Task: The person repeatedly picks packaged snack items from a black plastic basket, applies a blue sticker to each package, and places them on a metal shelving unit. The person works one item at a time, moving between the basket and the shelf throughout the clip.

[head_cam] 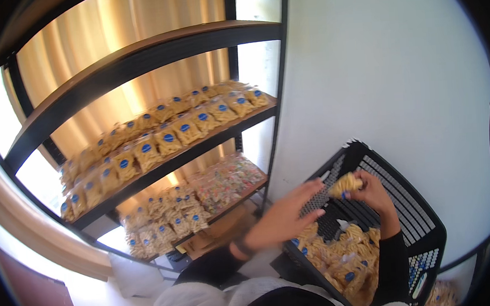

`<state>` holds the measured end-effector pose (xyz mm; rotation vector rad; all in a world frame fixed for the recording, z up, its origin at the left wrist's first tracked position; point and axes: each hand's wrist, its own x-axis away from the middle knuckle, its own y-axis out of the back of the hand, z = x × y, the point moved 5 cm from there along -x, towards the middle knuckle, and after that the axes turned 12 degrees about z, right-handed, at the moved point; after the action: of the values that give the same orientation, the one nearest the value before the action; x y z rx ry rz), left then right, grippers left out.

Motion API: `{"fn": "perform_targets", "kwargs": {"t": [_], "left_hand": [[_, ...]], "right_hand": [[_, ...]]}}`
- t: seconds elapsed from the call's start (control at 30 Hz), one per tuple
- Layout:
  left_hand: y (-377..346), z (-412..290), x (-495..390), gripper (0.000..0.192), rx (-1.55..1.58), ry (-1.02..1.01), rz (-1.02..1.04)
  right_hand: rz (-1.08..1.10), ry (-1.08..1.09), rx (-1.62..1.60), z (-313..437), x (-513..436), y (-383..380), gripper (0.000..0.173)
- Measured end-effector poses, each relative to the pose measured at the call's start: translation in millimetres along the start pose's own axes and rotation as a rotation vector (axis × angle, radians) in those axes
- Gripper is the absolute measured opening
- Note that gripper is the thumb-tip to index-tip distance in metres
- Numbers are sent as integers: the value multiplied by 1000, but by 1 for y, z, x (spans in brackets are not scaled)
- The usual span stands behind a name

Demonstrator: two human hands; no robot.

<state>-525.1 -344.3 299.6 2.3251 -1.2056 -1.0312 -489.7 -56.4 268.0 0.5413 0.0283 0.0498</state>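
Observation:
My right hand (pixel 371 191) grips one end of a clear plastic bag of yellowish snack sticks (pixel 346 185), above a black plastic basket (pixel 436 221). My left hand (pixel 288 211), blurred, is spread just left of that bag, fingers apart, with nothing seen in it. Many similar bags with round blue labels (pixel 349 268) lie piled in the near part of the basket. Two rows of such bags (pixel 168 141) stand along a shelf at the left.
The rack's black-edged shelf (pixel 165 158) spans the left. Below it lie paler snack bags (pixel 165 225) and small multicoloured packets (pixel 228 181). A white wall (pixel 391 72) rises behind the basket. Another snack bag (pixel 443 294) lies at lower right. A curtain (pixel 139 83) hangs behind the rack.

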Motion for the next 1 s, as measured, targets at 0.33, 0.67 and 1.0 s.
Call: {"fn": "perform_targets", "kwargs": {"t": [0.33,0.67,1.0], "left_hand": [[5,13,-10,54,600,115,-150],[31,30,-2,16,662,181,-229],[40,42,-17,26,841,114,-295]], "right_hand": [[35,97,-480,106,5,-43,43],[54,167,-366,130,8,-50,44],[-37,205,-345,139,0,-49,32]]}}
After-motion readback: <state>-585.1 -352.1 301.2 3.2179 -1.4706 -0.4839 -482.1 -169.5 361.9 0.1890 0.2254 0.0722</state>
